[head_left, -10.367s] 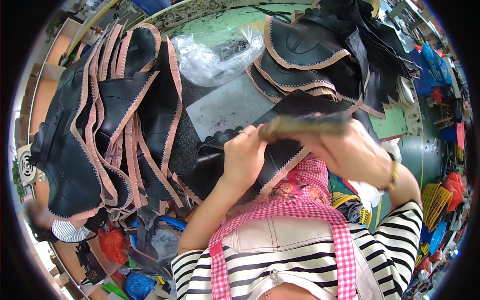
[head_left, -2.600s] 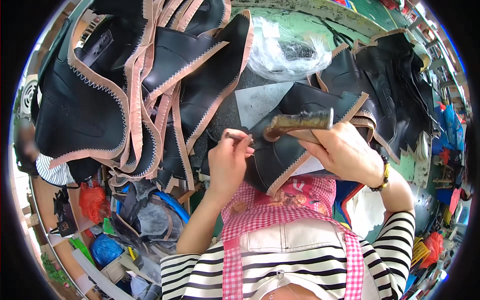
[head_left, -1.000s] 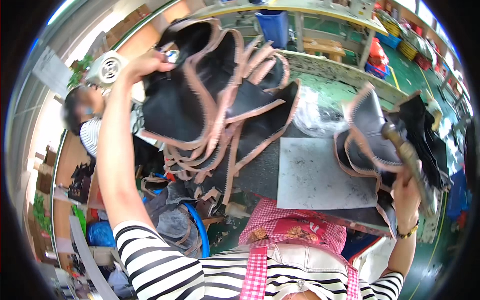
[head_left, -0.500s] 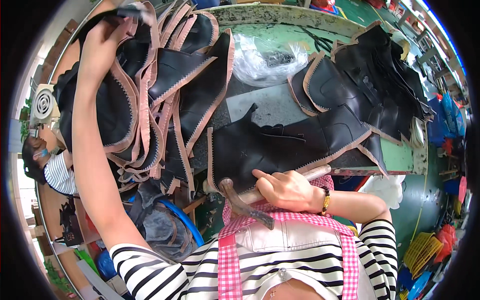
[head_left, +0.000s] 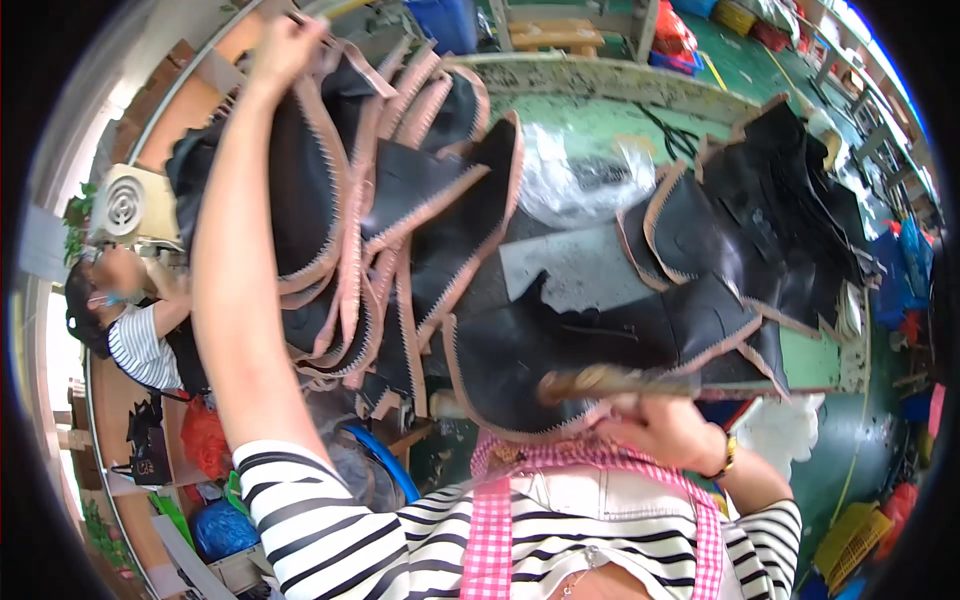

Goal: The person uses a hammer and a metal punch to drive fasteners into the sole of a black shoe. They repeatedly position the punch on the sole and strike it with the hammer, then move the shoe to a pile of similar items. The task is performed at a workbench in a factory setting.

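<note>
Work appears partway along: one leather piece (head_left: 615, 338) lies spread between the left pile (head_left: 300, 205) and the right pile (head_left: 785, 190), finished ones indistinguishable. The right hand (head_left: 668, 432), closed around a hammer (head_left: 600, 383), is at its near edge; the left hand (head_left: 288, 52), well apart, is at the left pile, grip unclear.

Objects that surrounded a green bench (head_left: 560, 108).
A clear plastic bag (head_left: 578, 185) lay on its top, near some black cords (head_left: 672, 128); beyond the far edge stood a blue bin (head_left: 443, 25) and a wooden stool (head_left: 553, 36). At left, a co-worker (head_left: 148, 342) in stripes appeared near a round grille (head_left: 123, 203), above a red bag (head_left: 204, 440) and a blue bag (head_left: 222, 530); a yellow basket (head_left: 850, 540) occupied the lower right.
</note>
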Demonstrator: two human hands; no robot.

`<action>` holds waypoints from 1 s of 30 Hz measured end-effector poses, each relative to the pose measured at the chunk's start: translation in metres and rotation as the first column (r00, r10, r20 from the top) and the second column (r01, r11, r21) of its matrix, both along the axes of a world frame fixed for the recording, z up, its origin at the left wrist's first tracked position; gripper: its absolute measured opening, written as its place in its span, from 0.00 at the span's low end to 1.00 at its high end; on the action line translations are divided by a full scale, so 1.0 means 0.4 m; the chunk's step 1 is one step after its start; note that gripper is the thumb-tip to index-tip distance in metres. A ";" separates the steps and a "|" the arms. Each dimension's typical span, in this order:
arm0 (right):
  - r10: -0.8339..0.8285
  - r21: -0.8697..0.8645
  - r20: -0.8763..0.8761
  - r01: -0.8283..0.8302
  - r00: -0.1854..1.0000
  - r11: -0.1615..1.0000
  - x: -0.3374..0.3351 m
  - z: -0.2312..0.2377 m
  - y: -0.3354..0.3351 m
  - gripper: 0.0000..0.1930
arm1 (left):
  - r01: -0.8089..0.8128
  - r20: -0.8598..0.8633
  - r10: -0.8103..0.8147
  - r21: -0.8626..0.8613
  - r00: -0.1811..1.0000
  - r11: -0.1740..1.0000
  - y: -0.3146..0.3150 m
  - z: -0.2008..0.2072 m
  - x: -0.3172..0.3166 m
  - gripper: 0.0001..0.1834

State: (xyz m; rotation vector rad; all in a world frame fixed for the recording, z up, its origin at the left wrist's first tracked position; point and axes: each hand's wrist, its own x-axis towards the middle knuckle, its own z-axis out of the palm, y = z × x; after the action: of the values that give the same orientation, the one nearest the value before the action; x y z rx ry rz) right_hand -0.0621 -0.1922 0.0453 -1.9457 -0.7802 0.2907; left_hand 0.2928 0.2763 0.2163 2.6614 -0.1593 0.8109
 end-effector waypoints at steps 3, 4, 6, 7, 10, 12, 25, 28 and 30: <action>-0.212 -0.132 -0.159 0.192 0.964 0.972 0.002 0.065 -0.087 0.15 | 0.204 0.328 -0.163 -0.095 0.931 0.974 -0.172 0.051 -0.258 0.16; -0.311 -0.211 -0.166 0.274 0.936 0.938 -0.002 0.081 -0.110 0.14 | 0.367 0.317 -0.259 -0.353 0.912 0.861 -0.293 0.035 -0.382 0.15; -0.441 -0.266 -0.076 0.408 0.894 0.873 -0.026 0.057 -0.174 0.17 | 0.575 0.130 -0.597 -0.489 0.792 0.656 -0.491 -0.100 -0.539 0.10; -0.431 -0.252 -0.019 0.413 0.902 0.875 -0.018 0.037 -0.186 0.17 | 0.612 0.033 -0.698 -0.513 0.715 0.602 -0.569 -0.167 -0.618 0.07; -0.344 -0.255 0.117 0.363 0.932 0.896 0.028 0.010 -0.173 0.18 | 0.348 -0.279 -0.774 -0.771 0.568 0.533 -0.698 -0.385 -0.736 0.04; -0.311 -0.335 0.106 0.329 0.944 0.883 0.049 0.009 -0.159 0.18 | 0.159 -0.393 -0.676 -0.783 0.623 0.602 -0.721 -0.494 -0.719 0.05; -0.265 -0.378 0.088 0.278 0.960 0.883 0.049 -0.027 -0.182 0.16 | 0.157 -0.346 -0.691 -0.818 0.635 0.554 -0.760 -0.567 -0.705 0.04; -0.266 -0.362 0.081 0.276 0.961 0.890 0.050 -0.024 -0.182 0.15 | 0.163 -0.344 -0.687 -0.814 0.640 0.558 -0.764 -0.570 -0.705 0.04; -0.258 -0.360 0.075 0.268 0.963 0.894 0.058 -0.012 -0.186 0.15 | 0.178 -0.354 -0.679 -0.793 0.643 0.583 -0.766 -0.568 -0.704 0.04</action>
State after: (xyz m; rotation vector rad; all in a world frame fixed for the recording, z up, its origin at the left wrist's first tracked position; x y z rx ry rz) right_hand -0.0389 -0.2666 0.0405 -2.3845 -0.4902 0.2600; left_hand 0.0113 -0.0302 -0.0110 1.8373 -0.2889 -0.2359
